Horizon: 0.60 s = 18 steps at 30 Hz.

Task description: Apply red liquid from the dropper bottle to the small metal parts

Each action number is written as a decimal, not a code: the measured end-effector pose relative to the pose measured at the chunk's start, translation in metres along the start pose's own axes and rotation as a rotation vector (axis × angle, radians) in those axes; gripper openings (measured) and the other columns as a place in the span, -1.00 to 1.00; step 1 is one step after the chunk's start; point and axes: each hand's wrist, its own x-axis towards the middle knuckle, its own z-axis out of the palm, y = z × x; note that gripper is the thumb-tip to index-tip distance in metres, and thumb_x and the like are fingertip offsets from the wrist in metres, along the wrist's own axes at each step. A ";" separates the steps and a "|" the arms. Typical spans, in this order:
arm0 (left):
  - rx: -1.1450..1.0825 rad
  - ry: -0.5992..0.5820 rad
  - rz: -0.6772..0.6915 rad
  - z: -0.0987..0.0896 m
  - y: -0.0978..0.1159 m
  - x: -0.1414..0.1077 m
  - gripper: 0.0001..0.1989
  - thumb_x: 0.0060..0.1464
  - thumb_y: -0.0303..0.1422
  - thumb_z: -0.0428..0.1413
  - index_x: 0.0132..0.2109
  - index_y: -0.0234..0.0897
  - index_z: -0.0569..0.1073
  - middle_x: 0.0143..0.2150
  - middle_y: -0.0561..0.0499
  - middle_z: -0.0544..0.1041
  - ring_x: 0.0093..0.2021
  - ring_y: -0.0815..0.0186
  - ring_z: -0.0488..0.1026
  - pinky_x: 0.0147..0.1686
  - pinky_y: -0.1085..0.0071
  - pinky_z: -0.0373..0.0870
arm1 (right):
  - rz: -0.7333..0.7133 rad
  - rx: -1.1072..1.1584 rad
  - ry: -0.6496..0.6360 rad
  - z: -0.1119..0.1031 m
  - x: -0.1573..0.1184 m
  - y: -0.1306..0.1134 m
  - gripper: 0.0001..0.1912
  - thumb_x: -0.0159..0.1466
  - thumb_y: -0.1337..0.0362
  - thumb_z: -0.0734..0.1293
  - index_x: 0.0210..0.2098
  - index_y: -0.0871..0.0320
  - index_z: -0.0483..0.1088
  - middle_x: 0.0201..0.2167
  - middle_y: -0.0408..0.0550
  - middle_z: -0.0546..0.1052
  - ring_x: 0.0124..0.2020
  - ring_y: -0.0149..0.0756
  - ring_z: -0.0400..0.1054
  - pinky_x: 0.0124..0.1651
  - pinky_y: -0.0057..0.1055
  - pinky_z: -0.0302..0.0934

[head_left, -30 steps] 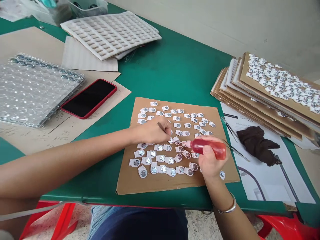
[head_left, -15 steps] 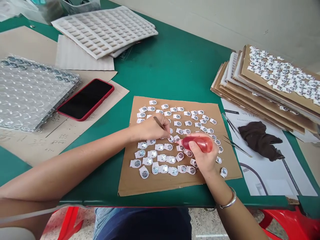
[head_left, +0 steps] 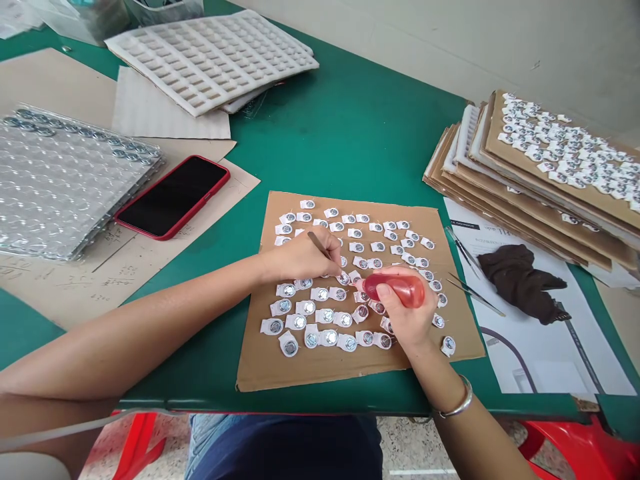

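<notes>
My left hand (head_left: pixel 300 260) pinches a thin pointed tool (head_left: pixel 319 243), whose tip reaches down among the small round metal parts on white paper backings (head_left: pixel 325 316). These parts lie in loose rows on a brown cardboard sheet (head_left: pixel 350 363). My right hand (head_left: pixel 404 315) is closed around a red translucent squeeze bottle (head_left: pixel 395 290). The bottle's nozzle points left and sits just above the parts, close to the tool's tip. Both hands hide some of the parts beneath them.
A black phone in a red case (head_left: pixel 173 197) and a bubble-wrapped sheet of metal discs (head_left: pixel 70 183) lie left. A white foam tray (head_left: pixel 210 63) is behind. Stacked cardboard sheets with parts (head_left: pixel 545 180), tweezers (head_left: pixel 475 295) and a dark cloth (head_left: pixel 520 283) are right.
My right hand has moved left and the red bottle now sits nearer my left hand, its nozzle closer to the parts. My left hand has barely moved.
</notes>
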 end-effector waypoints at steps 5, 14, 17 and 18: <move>-0.003 0.000 -0.018 -0.001 0.003 0.000 -0.90 -0.15 -0.39 0.16 -0.47 -0.36 0.49 -0.49 -0.03 0.52 -0.55 0.44 0.37 -0.64 0.53 0.21 | -0.038 0.023 -0.019 0.001 -0.001 0.000 -0.79 0.07 0.31 0.40 -0.27 0.12 0.41 -0.32 -0.07 0.53 -0.27 -0.26 0.43 -0.18 -0.22 0.34; -0.018 0.004 -0.017 0.000 0.001 0.000 -0.90 -0.16 -0.40 0.15 -0.47 -0.37 0.49 -0.51 -0.04 0.51 -0.57 0.45 0.35 -0.67 0.55 0.16 | -0.071 0.026 -0.034 0.000 -0.001 -0.002 -0.79 0.06 0.33 0.41 -0.28 0.13 0.41 -0.34 -0.09 0.53 -0.29 -0.29 0.43 -0.19 -0.27 0.33; -0.012 0.005 -0.020 0.001 0.002 -0.001 -0.89 -0.16 -0.39 0.15 -0.46 -0.37 0.50 -0.50 -0.04 0.51 -0.57 0.45 0.36 -0.67 0.54 0.16 | -0.073 0.021 -0.033 0.000 -0.001 -0.002 -0.79 0.06 0.32 0.41 -0.29 0.13 0.40 -0.34 -0.09 0.53 -0.28 -0.30 0.43 -0.19 -0.28 0.33; -0.010 0.006 -0.021 0.001 0.002 -0.001 -0.89 -0.16 -0.39 0.15 -0.46 -0.37 0.49 -0.50 -0.04 0.51 -0.56 0.44 0.36 -0.67 0.54 0.16 | -0.074 0.017 -0.031 0.000 -0.001 -0.002 -0.79 0.06 0.33 0.41 -0.28 0.13 0.40 -0.34 -0.09 0.53 -0.28 -0.30 0.43 -0.18 -0.28 0.33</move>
